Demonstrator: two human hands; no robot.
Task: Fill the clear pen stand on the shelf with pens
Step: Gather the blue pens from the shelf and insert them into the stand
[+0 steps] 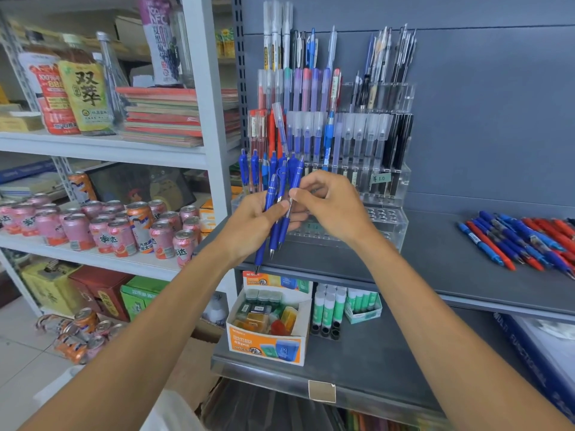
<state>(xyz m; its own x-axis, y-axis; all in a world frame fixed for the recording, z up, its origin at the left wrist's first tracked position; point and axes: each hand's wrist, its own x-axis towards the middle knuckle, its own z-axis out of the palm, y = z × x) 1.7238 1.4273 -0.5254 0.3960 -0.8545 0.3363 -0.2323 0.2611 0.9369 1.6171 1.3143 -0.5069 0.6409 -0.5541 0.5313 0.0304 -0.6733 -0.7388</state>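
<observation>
Holding hand (left): we mark the left hand (259, 220), just in front of the clear pen stand (389, 227), its fingers curled round a small bundle of blue pens (270, 195), tips down.
Picking hand (right): the right hand (331, 209), also in front of the stand, pinches a single pen (297, 178) from that bundle between thumb and forefinger, on the upper barrel.
Stand: it sits on the grey shelf (435, 256); its rear tiers are crowded with pens, while its front tiers show open holes (too small for us to count).
Reserve stock: loose pens (513, 239), red and blue, lie on the shelf well to the right of the stand.
Handling: we judge each pen light, stiff and smooth-barrelled, so apt to slide out of a slack bundle; mid-barrel, or the darker grip section near the tip, looks the surest hold.
Next demand: we expect the single pen must stand upright, tip down, over an open hole in the stand's front tiers.
</observation>
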